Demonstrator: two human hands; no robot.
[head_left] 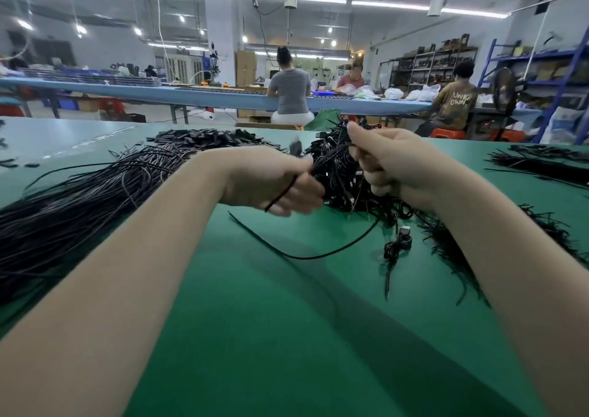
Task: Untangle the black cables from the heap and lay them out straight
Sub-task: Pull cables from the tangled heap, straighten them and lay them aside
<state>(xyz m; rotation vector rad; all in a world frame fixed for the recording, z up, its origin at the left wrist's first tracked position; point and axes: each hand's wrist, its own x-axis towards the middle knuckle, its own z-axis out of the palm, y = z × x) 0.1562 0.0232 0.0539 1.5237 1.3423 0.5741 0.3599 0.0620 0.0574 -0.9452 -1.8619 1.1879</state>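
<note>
A tangled heap of black cables (341, 174) sits on the green table (287, 321), lifted at its top. My right hand (392, 165) grips a bunch of cables at the heap's upper right side. My left hand (280, 182) grips one black cable (306, 255) beside the heap's left edge; that cable loops down across the table and back up into the heap. A large bundle of straightened black cables (89, 200) lies along the table's left side, its connector ends fanned toward the back.
A small knotted cable with a USB plug (400, 244) lies right of centre. More black cables (548, 165) lie at the far right, and loose strands (446, 247) run under my right forearm. People sit at a long blue bench (191, 94) behind.
</note>
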